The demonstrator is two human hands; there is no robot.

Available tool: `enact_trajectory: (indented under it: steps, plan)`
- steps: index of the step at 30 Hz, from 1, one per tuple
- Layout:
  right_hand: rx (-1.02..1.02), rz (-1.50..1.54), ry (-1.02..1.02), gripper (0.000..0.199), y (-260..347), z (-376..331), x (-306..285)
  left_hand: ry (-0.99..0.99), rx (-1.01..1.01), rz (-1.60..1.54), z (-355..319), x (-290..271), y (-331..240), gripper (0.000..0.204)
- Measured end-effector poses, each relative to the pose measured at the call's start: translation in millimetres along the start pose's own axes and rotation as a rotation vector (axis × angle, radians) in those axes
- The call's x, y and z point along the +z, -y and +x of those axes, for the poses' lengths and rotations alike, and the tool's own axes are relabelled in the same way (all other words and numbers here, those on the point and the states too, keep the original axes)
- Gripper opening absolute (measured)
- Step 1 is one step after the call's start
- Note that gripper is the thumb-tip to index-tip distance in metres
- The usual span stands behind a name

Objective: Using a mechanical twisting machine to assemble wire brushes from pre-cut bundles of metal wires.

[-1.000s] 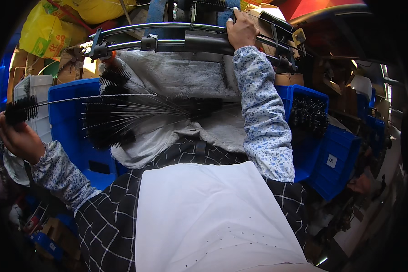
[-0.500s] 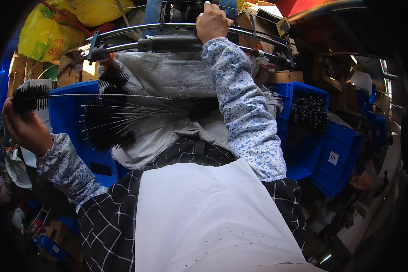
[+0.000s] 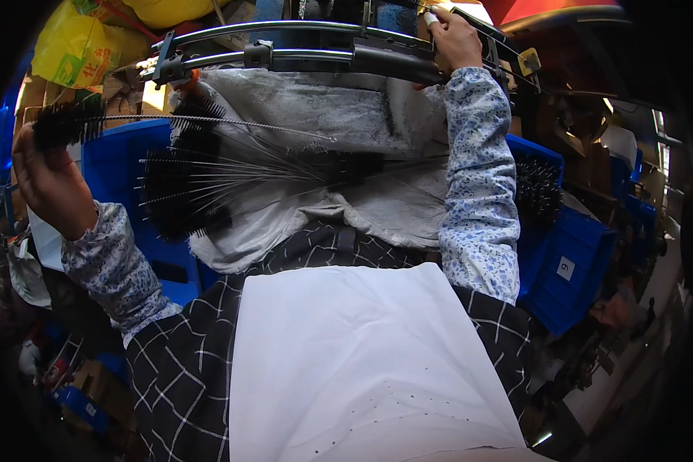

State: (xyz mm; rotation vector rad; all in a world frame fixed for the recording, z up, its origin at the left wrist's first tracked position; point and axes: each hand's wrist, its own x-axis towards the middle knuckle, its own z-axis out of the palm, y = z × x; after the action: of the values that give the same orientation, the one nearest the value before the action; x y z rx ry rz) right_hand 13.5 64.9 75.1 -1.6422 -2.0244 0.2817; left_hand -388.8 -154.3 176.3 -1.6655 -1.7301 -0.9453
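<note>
My left hand (image 3: 52, 181) is closed around the bristle end of a long wire brush (image 3: 71, 123). Its black bristles rise above my fingers and its thin twisted stem points right. At the far right, my right hand (image 3: 457, 40) has its fingers curled at the machine's rail, above the end of a black sleeve (image 3: 393, 60). What those fingers grip is hidden. Below, a bundle of similar brushes (image 3: 183, 192) lies on a grey cloth (image 3: 323, 100) over my lap, bristles to the left, wire stems gathering toward the middle.
Metal rails (image 3: 300, 55) run across in front of me. Blue crates stand on the left (image 3: 104, 165) and right (image 3: 566, 266); the right side also has a heap of black bristled brushes (image 3: 537, 189). Yellow bags (image 3: 77, 50) and cardboard lie at the far left.
My right hand has moved right along the rail, and the black sleeve has slid right with it. My left hand still holds the brush, its bristle end now slightly higher and its stem tilted down rightward.
</note>
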Motion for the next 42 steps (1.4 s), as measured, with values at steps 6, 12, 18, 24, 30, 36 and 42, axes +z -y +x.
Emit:
enact_trajectory:
  steps: [6,12,18,24,30,36,42]
  plan:
    - [-0.051,-0.491,0.210,0.032,-81.5,48.8,13.9,0.048,-0.625,-0.950,12.8,23.7,-48.0,0.021]
    - [0.089,0.178,0.668,0.029,-34.5,-34.9,-86.0,0.414,-0.594,-1.243,1.8,43.9,-65.8,0.023]
    - [-0.496,0.662,0.725,0.032,80.8,-91.8,-33.5,0.668,-0.647,-1.512,-23.9,77.3,-133.4,0.018]
    - [-0.153,0.387,0.275,0.026,78.0,-82.9,-2.5,0.630,-0.499,-0.851,-39.6,53.0,-91.9,0.024]
    - [-0.145,-0.210,-0.228,0.020,18.9,-17.2,23.2,0.926,-0.152,-0.050,-71.6,10.7,-1.2,0.020]
    - [-0.158,-0.272,-0.260,0.020,17.9,-4.3,31.2,0.895,-0.457,-0.294,-66.4,8.3,-8.6,0.021]
    - [-0.229,-0.213,-0.244,0.020,19.9,-3.1,32.0,0.546,-0.551,-0.355,-50.4,2.3,-5.9,0.021]
